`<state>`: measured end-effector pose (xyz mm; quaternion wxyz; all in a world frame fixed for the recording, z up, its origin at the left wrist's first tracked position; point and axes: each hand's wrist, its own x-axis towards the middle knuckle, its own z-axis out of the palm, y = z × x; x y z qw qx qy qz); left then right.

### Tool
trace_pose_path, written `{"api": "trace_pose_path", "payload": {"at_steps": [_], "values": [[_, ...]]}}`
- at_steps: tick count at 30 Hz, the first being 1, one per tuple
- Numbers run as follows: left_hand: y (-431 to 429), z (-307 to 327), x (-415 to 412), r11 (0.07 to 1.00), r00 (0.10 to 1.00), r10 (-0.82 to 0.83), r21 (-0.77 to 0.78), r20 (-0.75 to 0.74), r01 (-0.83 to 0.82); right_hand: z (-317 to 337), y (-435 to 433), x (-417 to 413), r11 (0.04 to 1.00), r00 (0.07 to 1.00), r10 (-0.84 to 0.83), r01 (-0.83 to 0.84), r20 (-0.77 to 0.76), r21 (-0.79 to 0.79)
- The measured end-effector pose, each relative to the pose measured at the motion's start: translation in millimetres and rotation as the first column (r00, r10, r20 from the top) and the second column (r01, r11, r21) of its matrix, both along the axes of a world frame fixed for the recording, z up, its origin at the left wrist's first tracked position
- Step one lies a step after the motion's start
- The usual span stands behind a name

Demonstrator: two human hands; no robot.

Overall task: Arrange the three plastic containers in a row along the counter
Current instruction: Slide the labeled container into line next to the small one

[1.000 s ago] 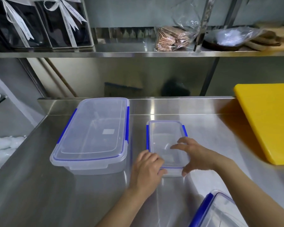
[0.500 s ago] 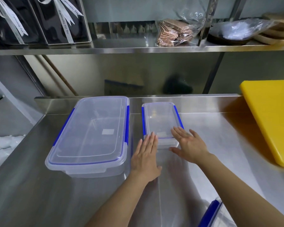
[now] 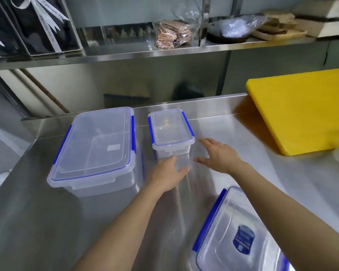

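The small container, clear with blue side clips and its lid on, stands on the steel bench against the raised back edge. Everything else is placed from it.

Just to its left, with a narrow strip of bare steel between, stands the large container, lidded, of the same clear plastic with blue clips, its far end level with the back of the small one and its near end reaching further toward the camera. Well in front and to the right of the small container, at the bottom edge of the view, lies the third container, partly cut off, with a blue label on its lid.

The left hand lies flat and released on the bench directly in front of the small container, fingertips at or touching its near wall; whether they press it cannot be told. The right hand is just to the right of the small container's near corner, fingers spread and loose, grasping nothing, blurred, apart from the plastic.

Far to the right of the small container a yellow cutting board rests on the bench. Above it runs a steel shelf bearing a clear bag of brown wafers and dark boxes with white ribbons.
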<state>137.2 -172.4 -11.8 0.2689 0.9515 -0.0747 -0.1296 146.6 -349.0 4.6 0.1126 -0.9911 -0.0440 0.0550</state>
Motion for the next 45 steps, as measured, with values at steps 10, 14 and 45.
{"api": "trace_pose_path", "payload": {"at_steps": [10, 14, 45], "values": [[-29.6, -9.4, -62.9, 0.928, 0.965, -0.09, -0.373, -0.247, -0.009, 8.6, -54.2, -126.3, 0.925, 0.931, -0.365, 0.364, -0.011, 0.11], [-40.4, -17.0, -80.7, 0.912, 0.922, -0.144, -0.409, -0.36, -0.017, 4.0, -64.5, -166.2, 0.858, 0.859, -0.503, 0.51, -0.099, 0.067], [-39.2, -22.5, -142.3, 0.794, 0.811, -0.519, 0.2, -0.27, 0.575, -19.3, -48.7, -206.4, 0.982, 0.894, -0.041, -0.046, -0.446, -0.182]]}}
